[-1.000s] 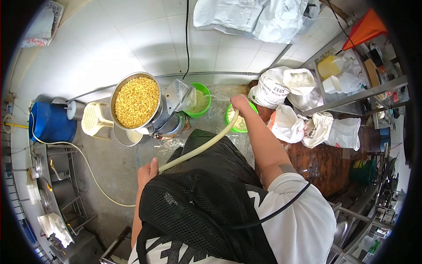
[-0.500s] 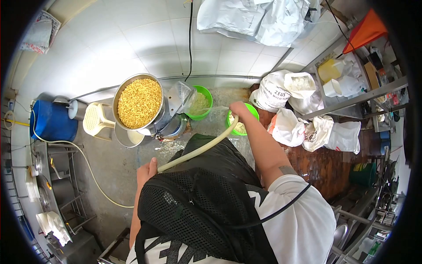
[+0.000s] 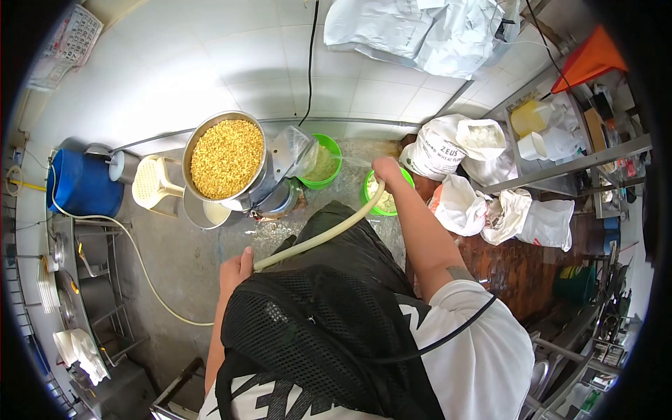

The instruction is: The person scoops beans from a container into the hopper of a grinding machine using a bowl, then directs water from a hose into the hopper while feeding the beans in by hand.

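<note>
A pale yellow hose runs across the front of my body. My right hand is wrapped round its far end, beside a green basin holding whitish stuff. From that hand a faint water spray seems to spread left over the wet floor. My left hand is closed at the hose's lower part, thumb up; its fingers are partly hidden. Further left, a second green basin stands beside a metal machine. On the machine sits a large steel bowl full of yellow grains.
White flour sacks stand along the right wall by a metal shelf. A cream stool and a blue drum are at the left. The hose continues over the concrete floor.
The view has shifted slightly, so the scene sits a little further right and lower. Both hands keep their hold on the hose, the right one still beside the green basin.
</note>
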